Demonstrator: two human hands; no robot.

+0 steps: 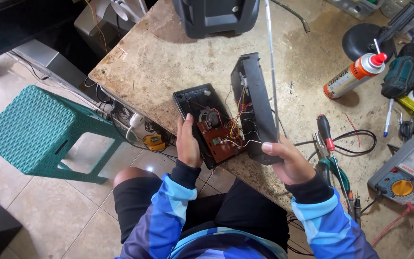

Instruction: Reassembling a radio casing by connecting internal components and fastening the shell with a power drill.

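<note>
Here, left hand gripping the edge of the opened radio's black back shell with brown circuit board, fingers closed around it. Right hand clasping the upright front half, joined by coloured wires. Both at the near edge of the stone surface, red-handled pliers just beside.

On the left we see a teal plastic stool on the tiled floor. The stone worktable carries a dark device at its far edge. To the right lies a spray can with an orange band and red cap, and beyond it a dark green cordless drill. Nearer, a red-handled screwdriver lies beside a loop of black cable. At the near right corner sits a grey multimeter with a yellow dial. Under the table edge we spot a white plug among tangled cords.
</note>
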